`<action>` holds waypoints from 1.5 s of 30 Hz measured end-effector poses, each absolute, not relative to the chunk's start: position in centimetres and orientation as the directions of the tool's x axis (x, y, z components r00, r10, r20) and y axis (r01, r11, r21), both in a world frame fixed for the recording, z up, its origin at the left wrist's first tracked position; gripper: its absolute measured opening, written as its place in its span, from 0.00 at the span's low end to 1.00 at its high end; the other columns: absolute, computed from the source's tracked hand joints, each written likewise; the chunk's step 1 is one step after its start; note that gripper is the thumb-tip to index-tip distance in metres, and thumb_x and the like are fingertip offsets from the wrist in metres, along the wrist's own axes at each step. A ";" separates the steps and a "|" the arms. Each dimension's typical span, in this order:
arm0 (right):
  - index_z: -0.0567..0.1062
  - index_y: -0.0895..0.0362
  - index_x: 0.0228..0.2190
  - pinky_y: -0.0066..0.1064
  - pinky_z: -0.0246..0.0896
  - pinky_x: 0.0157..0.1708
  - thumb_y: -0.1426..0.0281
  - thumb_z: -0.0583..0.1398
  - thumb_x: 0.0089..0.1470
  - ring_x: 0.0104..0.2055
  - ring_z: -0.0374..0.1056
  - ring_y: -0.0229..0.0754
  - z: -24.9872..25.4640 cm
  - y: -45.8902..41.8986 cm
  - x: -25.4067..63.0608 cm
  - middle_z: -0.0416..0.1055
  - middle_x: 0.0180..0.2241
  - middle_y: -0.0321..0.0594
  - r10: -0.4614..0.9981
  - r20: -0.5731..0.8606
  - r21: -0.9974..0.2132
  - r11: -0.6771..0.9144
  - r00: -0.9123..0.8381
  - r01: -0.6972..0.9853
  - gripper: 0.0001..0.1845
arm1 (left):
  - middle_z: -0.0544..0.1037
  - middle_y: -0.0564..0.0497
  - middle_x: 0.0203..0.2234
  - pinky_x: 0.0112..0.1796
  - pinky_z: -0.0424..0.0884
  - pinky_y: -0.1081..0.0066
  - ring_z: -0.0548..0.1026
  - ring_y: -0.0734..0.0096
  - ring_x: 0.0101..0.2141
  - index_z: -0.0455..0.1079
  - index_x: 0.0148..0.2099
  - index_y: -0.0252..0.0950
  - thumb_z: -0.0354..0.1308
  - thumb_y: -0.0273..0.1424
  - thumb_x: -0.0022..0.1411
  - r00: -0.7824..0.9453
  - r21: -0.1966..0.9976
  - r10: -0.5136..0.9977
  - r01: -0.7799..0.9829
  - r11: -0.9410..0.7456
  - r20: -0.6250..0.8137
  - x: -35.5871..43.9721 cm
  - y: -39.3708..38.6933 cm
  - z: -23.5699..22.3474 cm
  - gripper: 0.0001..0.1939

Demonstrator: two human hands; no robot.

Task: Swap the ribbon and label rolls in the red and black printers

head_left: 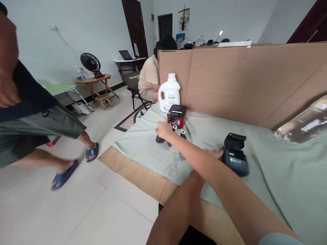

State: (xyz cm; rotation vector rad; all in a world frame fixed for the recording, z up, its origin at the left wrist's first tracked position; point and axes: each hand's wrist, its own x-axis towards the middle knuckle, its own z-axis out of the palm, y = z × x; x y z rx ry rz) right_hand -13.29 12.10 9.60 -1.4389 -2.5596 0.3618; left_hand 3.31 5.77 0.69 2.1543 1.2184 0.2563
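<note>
My right arm reaches across over my left forearm. My right hand (165, 131) is closed around a small black roll (159, 139), partly hidden by the fingers. Beside it on the pale green cloth stand another black roll with a white core (175, 128) and a further black roll (183, 134). Just behind them is a red and black label printer (177, 115). My left hand (215, 153) lies with fingers stretched out on the cloth, partly covered by my right forearm. Its fingertips are at the left side of a dark label printer (235, 158) whose lid is raised.
A white detergent bottle (170, 93) stands behind the red printer. A cardboard wall (242, 78) borders the far side, with a plastic-wrapped brown bundle (304, 120) at right. One person walks at left in blue slippers (65, 174); another sits behind the cardboard.
</note>
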 end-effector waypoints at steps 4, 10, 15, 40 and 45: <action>0.81 0.62 0.42 0.41 0.60 0.53 0.70 0.60 0.61 0.53 0.73 0.54 8.1 12.5 -13.2 0.79 0.46 0.57 0.845 0.026 -0.197 0.528 -0.534 0.826 0.12 | 0.63 0.45 0.69 0.69 0.49 0.52 0.59 0.61 0.69 0.54 0.73 0.38 0.45 0.31 0.70 0.558 0.559 0.827 0.709 -0.430 -0.073 3.4 5.2 0.7 0.30; 0.81 0.60 0.44 0.42 0.54 0.57 0.64 0.58 0.64 0.54 0.72 0.53 7.6 12.8 -13.1 0.79 0.46 0.55 0.851 0.047 -0.155 0.523 -0.522 0.838 0.16 | 0.63 0.49 0.69 0.69 0.49 0.52 0.58 0.63 0.69 0.54 0.72 0.39 0.44 0.30 0.70 0.537 0.572 0.843 0.703 -0.423 -0.037 3.4 4.5 0.9 0.30; 0.81 0.60 0.43 0.45 0.53 0.56 0.62 0.54 0.66 0.49 0.74 0.53 8.4 12.1 -13.0 0.80 0.44 0.54 0.849 0.050 -0.165 0.527 -0.526 0.834 0.19 | 0.64 0.49 0.69 0.70 0.47 0.53 0.58 0.64 0.69 0.54 0.72 0.38 0.43 0.30 0.71 0.512 0.590 0.858 0.703 -0.397 -0.034 3.4 4.2 1.1 0.29; 0.73 0.61 0.54 0.42 0.57 0.49 0.60 0.55 0.64 0.40 0.75 0.53 7.4 6.1 -6.4 0.81 0.35 0.50 0.813 0.166 -0.259 0.582 -0.558 0.771 0.24 | 0.71 0.51 0.64 0.68 0.53 0.53 0.65 0.64 0.65 0.60 0.70 0.41 0.46 0.30 0.70 0.440 0.577 0.884 0.685 -0.446 0.161 4.2 4.3 -1.2 0.27; 0.78 0.55 0.45 0.32 0.61 0.38 0.64 0.56 0.61 0.34 0.74 0.44 6.9 10.0 -2.9 0.80 0.30 0.40 0.923 0.238 -0.591 0.385 -0.303 0.709 0.16 | 0.67 0.46 0.67 0.69 0.52 0.52 0.61 0.59 0.67 0.57 0.72 0.36 0.48 0.30 0.71 0.501 0.595 0.861 0.669 -0.446 0.082 4.0 4.5 -1.2 0.28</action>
